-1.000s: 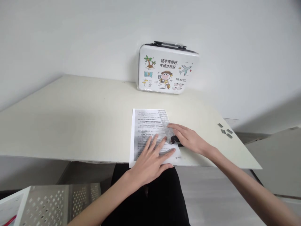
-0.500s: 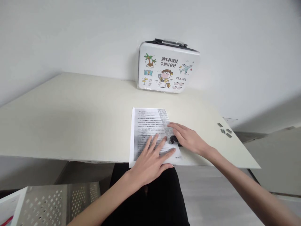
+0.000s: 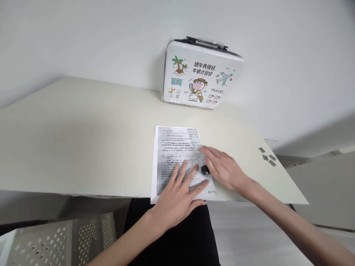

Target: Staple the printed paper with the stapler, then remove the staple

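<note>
A printed sheet of paper [image 3: 172,147] lies at the table's front edge, its lower end level with the edge. My left hand [image 3: 180,192] rests flat on its lower half, fingers spread. At the sheet's right side, my right hand [image 3: 222,166] is closed over a small black stapler [image 3: 205,170]. Only the stapler's rounded black end shows; the palm and fingers hide the rest. The right fingertips touch the grey patterned strip [image 3: 196,142] printed along the paper's right side.
Several short grey staple strips [image 3: 268,157] lie at the right of the cream table [image 3: 97,140]. A white cartoon-printed case [image 3: 202,74] with a black handle stands against the wall at the back. Below left is a perforated basket [image 3: 47,244].
The view has shifted slightly. My right hand has settled a little lower over the stapler, its fingers closer together. My left hand stays spread on the sheet.
</note>
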{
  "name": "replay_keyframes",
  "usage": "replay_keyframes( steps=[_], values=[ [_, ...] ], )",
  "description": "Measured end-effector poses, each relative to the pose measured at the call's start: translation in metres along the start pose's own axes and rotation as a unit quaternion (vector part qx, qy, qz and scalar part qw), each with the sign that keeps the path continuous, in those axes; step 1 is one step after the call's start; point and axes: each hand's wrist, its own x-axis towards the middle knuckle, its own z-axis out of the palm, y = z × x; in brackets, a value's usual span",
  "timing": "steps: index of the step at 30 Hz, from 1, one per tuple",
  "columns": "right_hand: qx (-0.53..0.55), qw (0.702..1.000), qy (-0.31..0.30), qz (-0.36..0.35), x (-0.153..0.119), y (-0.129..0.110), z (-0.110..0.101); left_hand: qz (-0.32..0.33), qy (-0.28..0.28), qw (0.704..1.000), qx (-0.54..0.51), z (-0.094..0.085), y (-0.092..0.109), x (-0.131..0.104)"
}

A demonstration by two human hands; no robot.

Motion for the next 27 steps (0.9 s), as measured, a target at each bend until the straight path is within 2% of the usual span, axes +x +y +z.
replay_keyframes(
  steps=[3,10,14,17,20,23,27],
  values=[
    [-0.042,0.999,0.024,0.003,0.001,-0.004,0.004,-0.005,0.000,1.000,-0.006,0.001,-0.001,0.000],
    [-0.095,0.995,0.038,-0.002,0.003,-0.012,0.013,0.003,0.017,1.000,-0.006,0.004,-0.004,0.000],
    [-0.033,0.999,0.029,0.000,0.004,-0.006,0.006,0.006,0.022,1.000,-0.012,0.002,-0.004,-0.001],
    [0.092,0.996,0.021,-0.005,-0.004,0.004,-0.006,0.009,0.014,1.000,-0.026,-0.002,-0.004,-0.002],
    [0.163,0.983,0.030,-0.082,-0.021,0.017,-0.012,0.014,-0.009,0.999,-0.042,-0.007,-0.006,-0.004],
    [0.141,0.981,0.042,-0.126,-0.038,0.035,-0.006,0.015,-0.033,0.998,-0.048,-0.014,-0.007,-0.007],
    [0.094,0.989,0.096,-0.066,-0.051,0.064,0.010,0.020,-0.061,0.997,-0.052,-0.028,-0.013,-0.014]
  ],
)
